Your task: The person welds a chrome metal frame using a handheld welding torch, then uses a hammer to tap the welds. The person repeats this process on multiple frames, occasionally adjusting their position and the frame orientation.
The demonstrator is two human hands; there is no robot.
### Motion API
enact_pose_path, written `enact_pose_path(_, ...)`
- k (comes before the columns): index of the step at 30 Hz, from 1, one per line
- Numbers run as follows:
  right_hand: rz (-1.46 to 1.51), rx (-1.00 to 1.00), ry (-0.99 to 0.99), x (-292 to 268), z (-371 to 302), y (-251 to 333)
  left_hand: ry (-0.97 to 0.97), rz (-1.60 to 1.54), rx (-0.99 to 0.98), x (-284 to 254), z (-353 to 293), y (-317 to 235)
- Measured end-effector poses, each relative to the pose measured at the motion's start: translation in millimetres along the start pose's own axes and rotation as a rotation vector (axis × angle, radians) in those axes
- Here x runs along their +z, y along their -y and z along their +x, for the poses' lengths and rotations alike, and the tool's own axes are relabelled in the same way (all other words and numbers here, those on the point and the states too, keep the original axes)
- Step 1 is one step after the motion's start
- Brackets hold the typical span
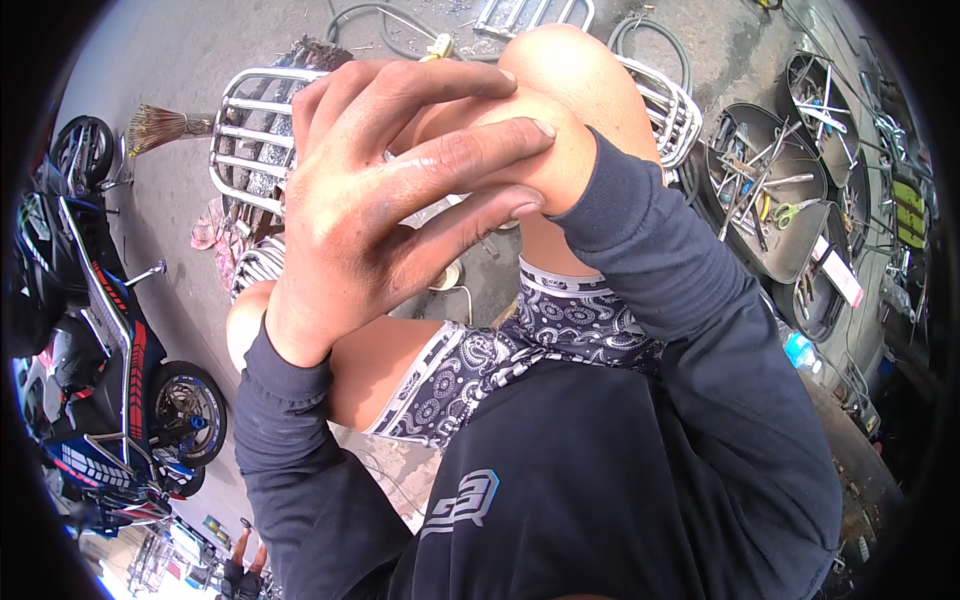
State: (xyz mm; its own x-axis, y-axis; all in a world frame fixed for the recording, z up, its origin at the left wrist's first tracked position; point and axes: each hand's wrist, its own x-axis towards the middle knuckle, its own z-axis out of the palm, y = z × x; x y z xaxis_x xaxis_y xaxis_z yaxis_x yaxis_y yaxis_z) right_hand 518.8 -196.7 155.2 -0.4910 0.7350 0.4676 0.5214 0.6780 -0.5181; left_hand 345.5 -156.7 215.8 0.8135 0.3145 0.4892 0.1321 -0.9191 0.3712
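My left hand (360, 190) is raised high, close in front of me. Its fingers are spread and curve to the right, with nothing visible between them; the thumb is hidden. Its fingertips overlap my right hand (545, 120) near the wrist, and I cannot tell whether they touch. My right hand points left behind the left one, so its fingers and anything in them are hidden. Past the left hand lies a shiny metal tube rack (228, 140) with parallel bars. A similar rack (683, 120) shows beyond my right knee, and another rack (535, 15) lies at the far edge.
Black trays (735, 150) of loose tools stand at the right, with green-handled scissors (790, 212) and a water bottle (800, 352) nearby. Motorcycles (120, 330) line the left. A broom (165, 130) and a cable with a yellowish connector (440, 46) lie on the ground.
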Motion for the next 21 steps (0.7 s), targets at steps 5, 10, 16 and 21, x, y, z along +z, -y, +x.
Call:
enact_pose_path(5, -0.055, 0.101, 0.176, 3, 12, -6, -0.033, 0.216, 0.085, 3, -17, -5)
enact_pose_path(10, 0.332, 0.354, 0.144, 22, 6, -11, -0.144, 0.15, 0.125, 18, -22, -7)
enact_pose_path(16, 0.205, 0.305, 0.115, 45, 1, -1, 0.009, 0.45, -0.188, -1, -2, -1)
enact_pose_path(21, 0.025, 0.195, 0.278, 40, 11, 0, 0.281, 0.174, -0.178, 6, -9, -8)
